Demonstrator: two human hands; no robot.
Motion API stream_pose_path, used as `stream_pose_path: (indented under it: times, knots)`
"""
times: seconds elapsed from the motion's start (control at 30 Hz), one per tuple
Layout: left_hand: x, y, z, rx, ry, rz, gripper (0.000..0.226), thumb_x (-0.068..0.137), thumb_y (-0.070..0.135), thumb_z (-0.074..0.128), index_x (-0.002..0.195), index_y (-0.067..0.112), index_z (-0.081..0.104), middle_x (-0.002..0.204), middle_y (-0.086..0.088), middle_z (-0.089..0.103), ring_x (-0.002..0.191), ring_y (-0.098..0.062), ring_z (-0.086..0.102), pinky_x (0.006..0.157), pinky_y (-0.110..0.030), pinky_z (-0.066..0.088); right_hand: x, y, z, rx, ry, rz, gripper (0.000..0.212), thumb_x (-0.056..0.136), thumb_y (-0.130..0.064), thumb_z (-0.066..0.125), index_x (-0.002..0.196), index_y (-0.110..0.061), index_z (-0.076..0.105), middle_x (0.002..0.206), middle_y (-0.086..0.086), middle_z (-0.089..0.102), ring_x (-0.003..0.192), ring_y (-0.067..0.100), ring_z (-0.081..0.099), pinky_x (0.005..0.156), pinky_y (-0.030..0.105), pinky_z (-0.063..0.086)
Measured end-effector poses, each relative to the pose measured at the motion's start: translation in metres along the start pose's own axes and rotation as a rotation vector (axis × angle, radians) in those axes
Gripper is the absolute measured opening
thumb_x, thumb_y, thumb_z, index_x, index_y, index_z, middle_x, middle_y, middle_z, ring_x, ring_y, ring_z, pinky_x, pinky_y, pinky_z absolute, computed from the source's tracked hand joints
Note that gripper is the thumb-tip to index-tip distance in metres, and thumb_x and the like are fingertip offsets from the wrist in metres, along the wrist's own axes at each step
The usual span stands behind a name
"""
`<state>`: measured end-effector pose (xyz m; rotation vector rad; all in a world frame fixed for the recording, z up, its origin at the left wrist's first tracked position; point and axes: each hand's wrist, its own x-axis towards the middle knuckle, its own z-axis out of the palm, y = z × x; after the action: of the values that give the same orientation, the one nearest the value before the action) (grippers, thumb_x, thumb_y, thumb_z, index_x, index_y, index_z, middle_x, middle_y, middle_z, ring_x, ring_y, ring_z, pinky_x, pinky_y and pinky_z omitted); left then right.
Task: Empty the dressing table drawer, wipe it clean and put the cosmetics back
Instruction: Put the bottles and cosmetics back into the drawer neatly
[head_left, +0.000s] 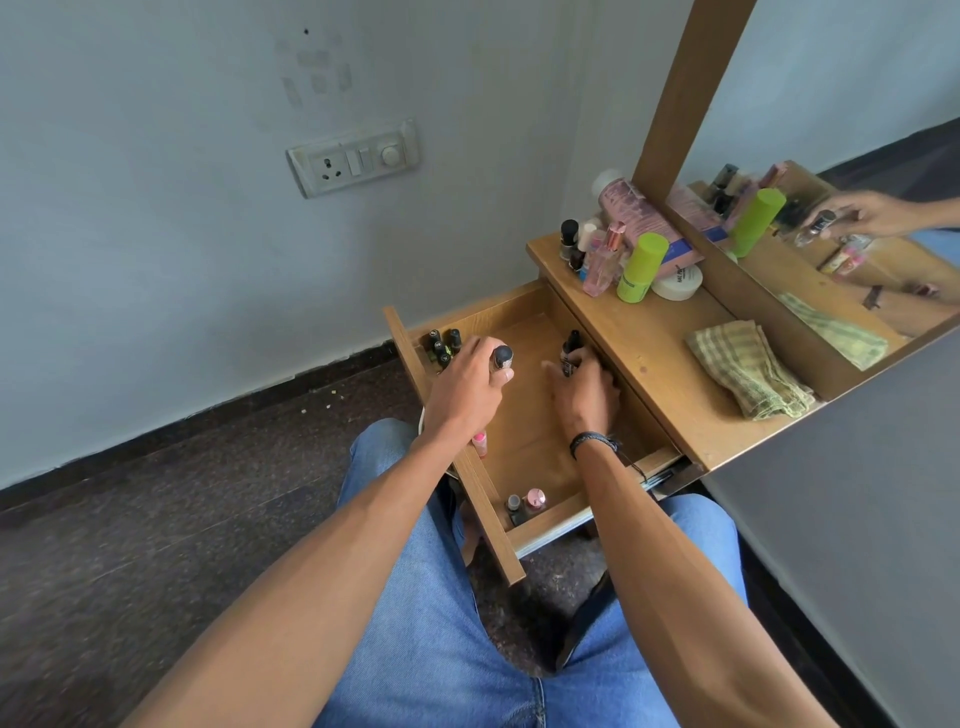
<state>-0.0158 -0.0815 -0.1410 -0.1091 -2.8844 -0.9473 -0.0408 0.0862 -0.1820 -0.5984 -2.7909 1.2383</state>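
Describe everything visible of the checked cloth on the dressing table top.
The checked cloth is pale yellow-green with a woven plaid, and looks soft like cotton. It lies loosely folded and rumpled on the wooden table top, right of the open drawer and just in front of the base of the mirror, one end reaching the table's edge. Only the table top touches it. The mirror shows its reflection.

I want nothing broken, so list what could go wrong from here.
1. Both hands are full: left hand grips a round-capped bottle, right hand a dark bottle; either could slip into the drawer.
2. The left hand is close to the corner bottles and may knock them.
3. The tabletop cluster is crowded; more bottles could topple it.
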Motion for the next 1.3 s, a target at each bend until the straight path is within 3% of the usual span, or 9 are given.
stream_pose_path:
  times: [0.17, 0.33, 0.5, 0.6, 0.87, 1.03, 1.13, 1.3]
  knots:
    - [-0.001, 0.0, -0.001, -0.021, 0.012, -0.001, 0.02, 0.099, 0.024, 0.061, 0.117, 0.021, 0.053, 0.116, 0.008, 0.053, 0.094, -0.013, 0.058, 0.07, -0.032, 0.052, -0.005, -0.005, 0.006, 0.11, -0.107, -0.146, 0.043, 0.089, -0.037, 0.078, 0.122, -0.017, 0.06, 0.117, 0.007, 0.068, 0.097, 0.016, 0.059, 0.086, 0.033, 0.05]
    - [-0.002, 0.003, -0.002, -0.023, 0.039, -0.042, 0.022, 0.099, 0.02, 0.06, 0.121, 0.016, 0.055, 0.121, 0.003, 0.054, 0.093, -0.009, 0.05, 0.07, -0.025, 0.039, -0.003, -0.005, 0.012, 0.126, -0.162, -0.206, 0.038, 0.089, -0.019, 0.078, 0.122, -0.02, 0.058, 0.117, 0.008, 0.067, 0.104, 0.023, 0.063, 0.093, 0.041, 0.055]
    - [0.001, 0.006, -0.003, -0.017, 0.008, -0.094, 0.024, 0.098, 0.016, 0.06, 0.121, 0.017, 0.055, 0.12, 0.002, 0.055, 0.1, -0.02, 0.06, 0.077, -0.036, 0.054, -0.001, -0.003, 0.017, 0.083, -0.209, -0.244, 0.034, 0.09, -0.003, 0.068, 0.119, -0.019, 0.061, 0.114, 0.007, 0.069, 0.107, 0.021, 0.065, 0.095, 0.044, 0.056]
    - [0.005, 0.006, -0.001, -0.008, -0.021, -0.118, 0.024, 0.098, 0.015, 0.058, 0.122, 0.017, 0.057, 0.122, 0.002, 0.056, 0.103, -0.021, 0.06, 0.078, -0.035, 0.05, 0.003, -0.002, 0.021, 0.068, -0.212, -0.268, 0.032, 0.088, 0.004, 0.061, 0.112, -0.016, 0.066, 0.105, 0.004, 0.071, 0.098, 0.02, 0.066, 0.091, 0.044, 0.057]
    - [0.031, 0.006, 0.004, 0.025, -0.078, -0.234, 0.015, 0.096, 0.02, 0.064, 0.11, 0.016, 0.065, 0.112, -0.002, 0.066, 0.098, -0.026, 0.066, 0.073, -0.035, 0.047, 0.005, -0.005, 0.025, 0.092, -0.244, -0.227, 0.03, 0.085, -0.005, 0.068, 0.114, -0.014, 0.068, 0.101, 0.002, 0.07, 0.094, 0.019, 0.065, 0.088, 0.039, 0.056]
    - [0.041, 0.004, 0.008, 0.045, -0.129, -0.282, 0.014, 0.095, 0.018, 0.065, 0.108, 0.015, 0.067, 0.107, -0.008, 0.071, 0.099, -0.031, 0.067, 0.08, -0.04, 0.056, 0.005, -0.01, 0.026, 0.015, -0.236, -0.318, 0.013, 0.088, -0.019, 0.072, 0.097, -0.014, 0.063, 0.096, 0.003, 0.06, 0.081, 0.018, 0.054, 0.07, 0.031, 0.045]
    - [0.043, 0.004, 0.009, 0.049, -0.144, -0.291, 0.014, 0.096, 0.018, 0.065, 0.109, 0.016, 0.067, 0.107, -0.009, 0.071, 0.098, -0.03, 0.068, 0.078, -0.038, 0.055, 0.008, -0.012, 0.031, -0.023, -0.211, -0.322, 0.016, 0.09, -0.014, 0.07, 0.087, -0.015, 0.055, 0.096, 0.007, 0.058, 0.082, 0.024, 0.053, 0.071, 0.033, 0.042]
    - [0.051, 0.01, 0.016, 0.052, -0.149, -0.266, 0.011, 0.096, 0.018, 0.065, 0.107, 0.015, 0.067, 0.107, -0.008, 0.071, 0.096, -0.03, 0.069, 0.073, -0.036, 0.055, 0.015, -0.018, 0.034, 0.004, -0.15, -0.25, 0.011, 0.09, -0.011, 0.066, 0.1, -0.008, 0.065, 0.104, 0.011, 0.063, 0.092, 0.031, 0.061, 0.082, 0.042, 0.053]
